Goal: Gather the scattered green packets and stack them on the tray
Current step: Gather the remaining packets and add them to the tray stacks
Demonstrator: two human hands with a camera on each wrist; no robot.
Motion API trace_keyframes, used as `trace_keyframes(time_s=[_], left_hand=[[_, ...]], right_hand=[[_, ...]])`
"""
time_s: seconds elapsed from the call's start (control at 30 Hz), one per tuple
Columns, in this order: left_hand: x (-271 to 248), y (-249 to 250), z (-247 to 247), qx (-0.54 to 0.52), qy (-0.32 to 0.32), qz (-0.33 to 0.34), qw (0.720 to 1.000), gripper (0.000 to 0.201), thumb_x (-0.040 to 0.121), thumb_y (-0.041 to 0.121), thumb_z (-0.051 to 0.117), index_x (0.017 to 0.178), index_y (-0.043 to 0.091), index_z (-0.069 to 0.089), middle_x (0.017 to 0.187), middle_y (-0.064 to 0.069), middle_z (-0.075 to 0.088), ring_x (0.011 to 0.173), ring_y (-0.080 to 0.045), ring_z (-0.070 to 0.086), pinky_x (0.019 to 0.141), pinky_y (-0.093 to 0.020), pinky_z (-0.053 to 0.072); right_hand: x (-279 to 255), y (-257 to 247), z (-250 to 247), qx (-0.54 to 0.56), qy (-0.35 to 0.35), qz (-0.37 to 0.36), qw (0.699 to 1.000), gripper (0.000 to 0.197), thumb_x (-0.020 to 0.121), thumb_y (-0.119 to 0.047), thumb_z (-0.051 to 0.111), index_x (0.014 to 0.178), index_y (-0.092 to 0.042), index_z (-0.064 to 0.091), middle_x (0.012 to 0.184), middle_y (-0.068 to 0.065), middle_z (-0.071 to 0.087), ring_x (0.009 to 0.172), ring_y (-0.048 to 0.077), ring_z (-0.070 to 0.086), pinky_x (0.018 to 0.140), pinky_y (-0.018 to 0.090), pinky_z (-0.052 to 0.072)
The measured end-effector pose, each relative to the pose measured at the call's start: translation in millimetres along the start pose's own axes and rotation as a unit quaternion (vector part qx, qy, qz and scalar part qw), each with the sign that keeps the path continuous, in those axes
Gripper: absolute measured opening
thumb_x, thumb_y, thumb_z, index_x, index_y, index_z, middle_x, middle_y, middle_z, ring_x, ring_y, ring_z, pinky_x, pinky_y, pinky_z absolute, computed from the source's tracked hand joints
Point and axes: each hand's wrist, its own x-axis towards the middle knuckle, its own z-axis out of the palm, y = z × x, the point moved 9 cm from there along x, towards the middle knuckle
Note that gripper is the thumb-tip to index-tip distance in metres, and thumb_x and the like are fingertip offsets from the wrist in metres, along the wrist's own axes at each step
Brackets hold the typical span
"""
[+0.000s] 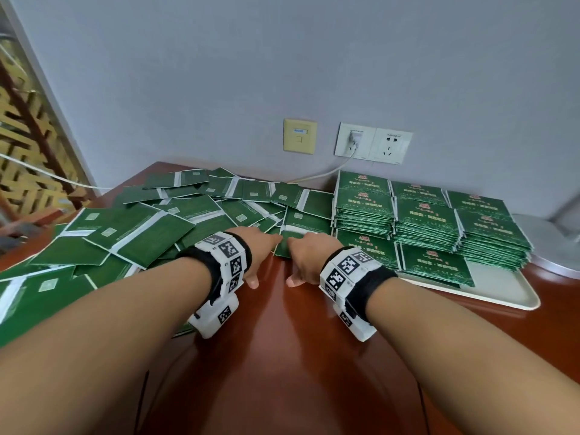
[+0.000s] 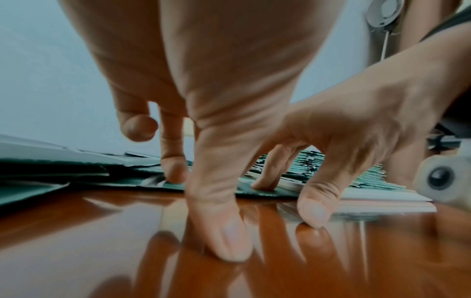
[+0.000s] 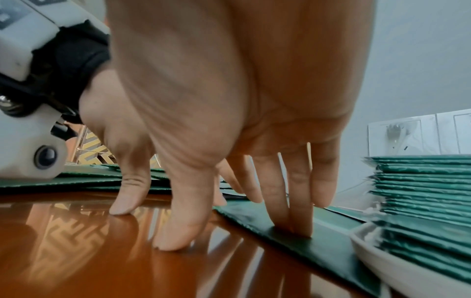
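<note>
Several green packets [image 1: 150, 227] lie scattered over the left and back of the red-brown table [image 1: 282, 356]. On the right, a white tray [image 1: 502, 290] holds neat stacks of packets [image 1: 426, 221]. Between pile and tray lies one green packet [image 1: 284, 249]. My left hand [image 1: 257, 246] touches its left part with straight fingertips [image 2: 173, 173], thumb on the table. My right hand [image 1: 306, 255] presses straight fingers [image 3: 300, 225] onto the same packet [image 3: 321, 250], thumb also on the wood. Neither hand grips anything.
The tray's rim [image 3: 369, 242] sits just right of my right hand. Wall sockets [image 1: 373, 142] with a white cable [image 1: 317, 175] are behind the table. A round metal base [image 1: 555, 246] stands at the far right, a wooden lattice screen [image 1: 28, 136] at the left.
</note>
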Motion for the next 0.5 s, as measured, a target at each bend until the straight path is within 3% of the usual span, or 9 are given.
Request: trace_keyframes(time_s=[0.1, 0.27, 0.37, 0.5], left_hand=[[-6.2, -0.2, 2.2, -0.041, 0.023, 0.001, 0.999, 0.107, 0.067, 0.022, 0.09, 0.153, 0.028, 0.026, 0.134, -0.002, 0.061, 0.123, -0.026, 0.058, 0.101, -0.046, 0.049], [-18.9, -4.4, 12.2, -0.087, 0.011, -0.025, 0.996, 0.08, 0.078, 0.024, 0.084, 0.148, 0.022, 0.045, 0.134, -0.004, 0.061, 0.122, -0.025, 0.058, 0.103, -0.042, 0.047], [-33.1, -2.2, 10.3, -0.086, 0.015, -0.021, 0.996, 0.071, 0.075, 0.031, 0.085, 0.14, 0.026, 0.055, 0.134, -0.001, 0.057, 0.124, -0.023, 0.055, 0.104, -0.038, 0.046], [-51.9, 3.3, 12.0, -0.09, 0.011, -0.006, 0.996, 0.056, 0.07, 0.036, 0.088, 0.121, 0.033, 0.068, 0.137, 0.004, 0.056, 0.123, -0.02, 0.055, 0.104, -0.036, 0.045]], right_hand=[[-7.5, -3.6, -8.6, -0.004, 0.009, 0.003, 1.0, 0.064, 0.074, -0.052, 0.082, 0.117, -0.011, 0.059, 0.109, 0.009, 0.065, 0.096, 0.032, 0.066, 0.067, 0.034, 0.045], [-26.6, -14.1, -11.5, -0.021, 0.001, 0.001, 1.0, 0.063, 0.065, -0.053, 0.088, 0.104, -0.012, 0.062, 0.09, 0.005, 0.062, 0.078, 0.028, 0.06, 0.066, 0.034, 0.048], [-44.7, -19.9, -8.3, -0.027, 0.006, -0.004, 1.0, 0.054, 0.066, -0.051, 0.088, 0.089, -0.016, 0.055, 0.085, 0.004, 0.059, 0.074, 0.027, 0.056, 0.067, 0.034, 0.05], [-73.7, -25.1, 0.6, -0.023, 0.004, -0.028, 0.999, 0.059, 0.063, -0.056, 0.087, 0.076, -0.018, 0.044, 0.077, 0.0, 0.052, 0.074, 0.026, 0.057, 0.068, 0.034, 0.052]])
